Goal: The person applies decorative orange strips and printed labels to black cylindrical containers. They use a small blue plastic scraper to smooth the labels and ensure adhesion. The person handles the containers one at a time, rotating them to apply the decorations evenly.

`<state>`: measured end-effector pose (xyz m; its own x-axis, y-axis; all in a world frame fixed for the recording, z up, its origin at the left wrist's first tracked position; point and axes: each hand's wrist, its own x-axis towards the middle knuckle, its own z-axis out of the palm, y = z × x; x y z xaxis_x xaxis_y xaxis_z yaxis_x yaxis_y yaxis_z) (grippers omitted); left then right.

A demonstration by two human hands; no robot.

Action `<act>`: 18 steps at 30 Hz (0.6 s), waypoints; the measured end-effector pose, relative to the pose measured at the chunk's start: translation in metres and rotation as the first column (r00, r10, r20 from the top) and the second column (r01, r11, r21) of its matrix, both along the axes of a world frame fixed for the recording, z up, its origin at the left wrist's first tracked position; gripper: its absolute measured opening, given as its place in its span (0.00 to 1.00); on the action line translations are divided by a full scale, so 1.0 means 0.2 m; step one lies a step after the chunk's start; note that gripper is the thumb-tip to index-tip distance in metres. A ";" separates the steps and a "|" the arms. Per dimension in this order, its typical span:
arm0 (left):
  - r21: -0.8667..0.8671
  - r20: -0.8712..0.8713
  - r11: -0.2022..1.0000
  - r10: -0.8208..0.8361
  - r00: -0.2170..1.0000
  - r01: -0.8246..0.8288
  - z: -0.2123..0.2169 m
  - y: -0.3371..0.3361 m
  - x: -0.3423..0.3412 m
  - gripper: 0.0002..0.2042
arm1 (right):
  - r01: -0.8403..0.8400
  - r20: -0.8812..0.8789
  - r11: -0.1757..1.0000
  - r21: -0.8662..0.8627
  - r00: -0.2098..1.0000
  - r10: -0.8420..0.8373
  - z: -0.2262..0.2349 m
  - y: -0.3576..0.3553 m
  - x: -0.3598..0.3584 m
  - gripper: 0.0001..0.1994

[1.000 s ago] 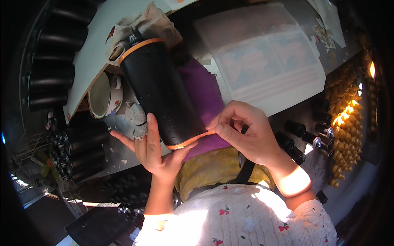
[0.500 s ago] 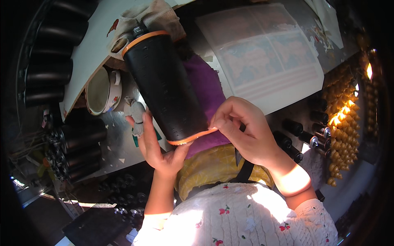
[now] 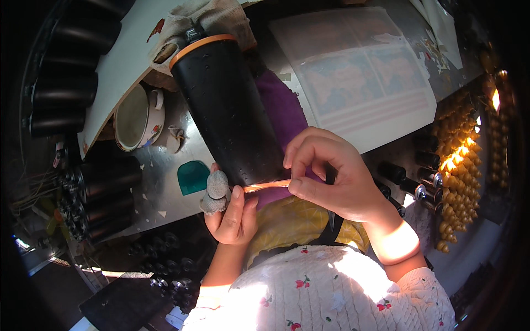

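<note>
A tall black cylinder (image 3: 229, 113) with an orange rim at each end lies tilted over the bench, its far end on a pale cloth (image 3: 212, 16). My left hand (image 3: 232, 212), one finger wrapped in grey bandage, grips the near end from below. My right hand (image 3: 326, 174) pinches the near orange rim (image 3: 268, 186) between thumb and fingers. A purple cloth (image 3: 281, 113) lies under the cylinder, and a yellow apron (image 3: 298, 223) covers my lap.
A white enamel pot (image 3: 135, 117) and a teal scraper (image 3: 193, 176) sit on the metal bench at left. Black tubes (image 3: 66, 83) are stacked far left. A printed sheet (image 3: 359, 83) lies at upper right; golden candles (image 3: 458, 165) and small bottles (image 3: 419, 179) stand at right.
The cylinder has swung more upright and shifted right. My left hand slid from its side to under the near end, and my right hand closed its pinch on the orange rim.
</note>
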<state>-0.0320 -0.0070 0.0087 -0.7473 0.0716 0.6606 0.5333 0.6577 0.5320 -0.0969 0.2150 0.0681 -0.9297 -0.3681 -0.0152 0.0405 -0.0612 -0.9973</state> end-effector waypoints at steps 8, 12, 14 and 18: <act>0.013 0.002 0.999 -0.040 0.999 0.040 -0.01 -0.01 0.00 0.17 | 0.057 0.061 0.998 -0.017 0.997 -0.056 -0.01 -0.01 0.01 0.06; -0.012 -0.002 1.000 -0.024 1.000 0.024 -0.02 0.00 0.00 0.20 | 0.079 0.093 0.997 -0.011 0.993 -0.078 -0.02 -0.01 0.01 0.05; -0.032 -0.013 0.999 -0.015 1.000 0.015 -0.02 -0.01 0.00 0.23 | 0.083 0.096 0.996 -0.016 0.992 -0.081 -0.02 -0.01 0.00 0.05; -0.070 -0.066 0.998 -0.002 0.998 -0.002 0.03 0.01 -0.06 0.33 | 0.104 0.073 0.995 -0.005 0.992 -0.103 -0.02 -0.02 0.01 0.05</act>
<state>-0.0434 -0.0054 0.0141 -0.7021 0.1192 0.7020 0.5657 0.6922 0.4483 -0.0953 0.2108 0.0632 -0.9593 -0.2704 -0.0814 0.1060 -0.0777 -0.9913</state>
